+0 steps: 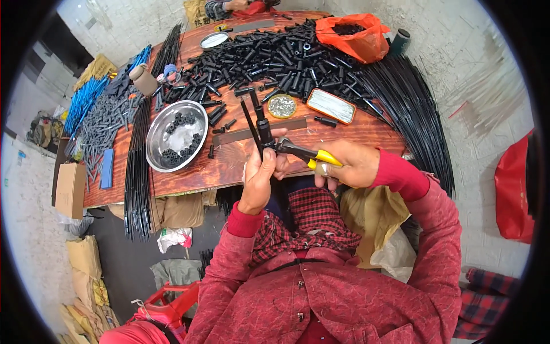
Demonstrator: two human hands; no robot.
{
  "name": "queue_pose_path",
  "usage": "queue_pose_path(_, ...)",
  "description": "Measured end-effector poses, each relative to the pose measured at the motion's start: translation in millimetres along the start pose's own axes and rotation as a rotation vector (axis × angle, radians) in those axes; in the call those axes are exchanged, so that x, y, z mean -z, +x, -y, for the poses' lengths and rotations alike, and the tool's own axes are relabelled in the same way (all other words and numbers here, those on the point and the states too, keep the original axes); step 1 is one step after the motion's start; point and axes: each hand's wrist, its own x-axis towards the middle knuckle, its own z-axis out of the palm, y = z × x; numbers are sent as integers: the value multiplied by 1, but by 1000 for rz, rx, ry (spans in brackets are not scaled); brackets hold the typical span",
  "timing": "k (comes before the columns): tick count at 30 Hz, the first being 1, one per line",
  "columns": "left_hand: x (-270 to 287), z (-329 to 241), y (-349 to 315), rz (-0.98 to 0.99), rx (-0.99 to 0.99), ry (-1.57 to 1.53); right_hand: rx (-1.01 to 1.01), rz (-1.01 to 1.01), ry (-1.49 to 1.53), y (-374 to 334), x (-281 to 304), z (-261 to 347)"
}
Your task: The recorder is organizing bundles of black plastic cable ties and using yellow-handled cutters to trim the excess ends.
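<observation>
My left hand (pixel 259 180) is wrapped round a black frame of thin rods with a stepped tubular fitting (pixel 263 127), much like an umbrella frame. It stands roughly upright over the table's near edge. In my right hand (pixel 355 163) is a pair of pliers with yellow handles (pixel 327 157), their dark jaws against the frame just above my left thumb. My fingers partly hide where the jaws meet it. Beyond the hands are a round tin of small metal pieces (pixel 282 106), a rectangular tray of thin pins (pixel 331 106) and a flat metal bar (pixel 235 135).
A steel bowl (pixel 153 135) with black rings stands left. Black tubes (pixel 281 57) heap across the table's back, beside an orange bag (pixel 375 43). Long rod bundles overhang the edge at left (pixel 137 172) and right (pixel 412 103). Another person's hand (pixel 236 5) shows at the far side.
</observation>
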Motion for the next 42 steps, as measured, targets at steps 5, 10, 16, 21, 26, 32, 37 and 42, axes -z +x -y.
queue_pose_path(5,3,-1,1,-21,-15,-59,-25,41,191,4,0,0)
queue_pose_path(10,4,0,2,-5,-2,-102,58,102,285,7,1,-12)
queue_pose_path(16,8,5,2,-42,4,-135,10,159,281,9,5,-12)
queue_pose_path(21,9,7,1,-60,41,-96,23,163,335,9,6,-11)
queue_pose_path(26,10,7,1,-37,28,-146,23,157,319,9,7,-8)
queue_pose_path(32,8,7,2,-42,20,-84,26,136,247,8,9,-9)
queue_pose_path(37,6,7,3,-14,7,-84,84,135,202,10,11,-18)
queue_pose_path(42,9,9,5,47,24,-116,85,155,183,8,17,-15)
